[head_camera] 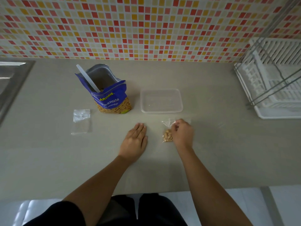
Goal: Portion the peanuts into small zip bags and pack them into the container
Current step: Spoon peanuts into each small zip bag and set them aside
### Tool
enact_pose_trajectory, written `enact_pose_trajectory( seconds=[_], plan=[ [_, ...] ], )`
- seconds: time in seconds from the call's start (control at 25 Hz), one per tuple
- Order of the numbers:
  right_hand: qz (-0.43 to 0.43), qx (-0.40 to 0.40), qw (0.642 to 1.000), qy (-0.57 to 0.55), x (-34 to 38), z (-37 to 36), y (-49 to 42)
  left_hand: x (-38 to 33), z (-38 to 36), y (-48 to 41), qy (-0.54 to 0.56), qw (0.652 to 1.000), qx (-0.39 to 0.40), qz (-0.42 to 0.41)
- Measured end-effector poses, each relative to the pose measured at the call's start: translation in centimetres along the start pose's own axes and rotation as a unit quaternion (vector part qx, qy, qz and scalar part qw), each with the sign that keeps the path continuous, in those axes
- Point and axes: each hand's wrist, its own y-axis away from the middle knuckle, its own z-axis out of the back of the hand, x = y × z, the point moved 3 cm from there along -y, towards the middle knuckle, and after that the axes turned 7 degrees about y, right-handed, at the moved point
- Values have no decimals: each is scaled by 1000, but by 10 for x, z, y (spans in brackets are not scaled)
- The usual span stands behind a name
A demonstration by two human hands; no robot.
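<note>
Dark clothing lowest, at the tabletop edge. Pinches the top of the filled zip bag with curled right hand fingers, peanuts lying on the tabletop. Rests left hand flat just beside, fingers straight, holding nothing. Beyond: clear container near the bag, peanut pouch with white scoop, empty zip bag far left.

Home kitchen: mosaic tile backsplash, steel sink (left edge), white dish rack, grey countertop.
</note>
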Motion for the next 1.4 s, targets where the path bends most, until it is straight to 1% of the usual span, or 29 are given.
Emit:
enact_pose_trajectory(
  seconds=[0.16, 0.24, 0.32, 0.44, 0.52, 0.6, 0.68, 0.76, 0.8, 0.88, 0.92, 1.0, 1.12, 1.28, 1.4],
  plan=[
    [-2, -11, 1000, 5, 1, 6, -2, 1, -1, -1, 10, 1000, 17, -13],
    [10, -28, 1000, -6, 6, 11, -1, 0, 3, 1, 51, 999, 14, -2],
    [27, -39, 999, -23, 15, 11, 3, 1, 13, 4, 102, 994, -13, 32],
    [75, -36, 996, -34, 44, -1, 20, 15, 35, 12, 129, 987, -71, 66],
    [127, -8, 992, -26, 72, -20, 37, 35, 55, 21, 119, 980, -131, 91],
    [161, 19, 987, -18, 98, -38, 54, 57, 76, 31, 116, 966, -185, 139],
    [190, 60, 980, -14, 123, -61, 71, 84, 99, 41, 108, 950, -224, 191],
    [230, 93, 969, -10, 147, -84, 87, 112, 121, 47, 74, 937, -252, 229],
    [254, 102, 962, 1, 157, -94, 95, 125, 129, 47, 64, 933, -252, 250],
    [298, 96, 948, 56, 171, -112, 107, 147, 141, 43, 69, 923, -222, 305],
    [302, 98, 944, 88, 173, -120, 111, 152, 144, 39, 81, 916, -199, 339],
    [285, 91, 946, 128, 173, -128, 116, 163, 147, 32, 108, 897, -147, 402],
    [272, 87, 946, 156, 170, -133, 119, 171, 149, 22, 117, 890, -87, 432],
    [270, 79, 946, 159, 170, -135, 120, 181, 153, 17, 211, 845, -76, 486],
    [270, 76, 946, 161, 169, -136, 119, 183, 154, 17, 240, 830, -89, 496]
  ],
)
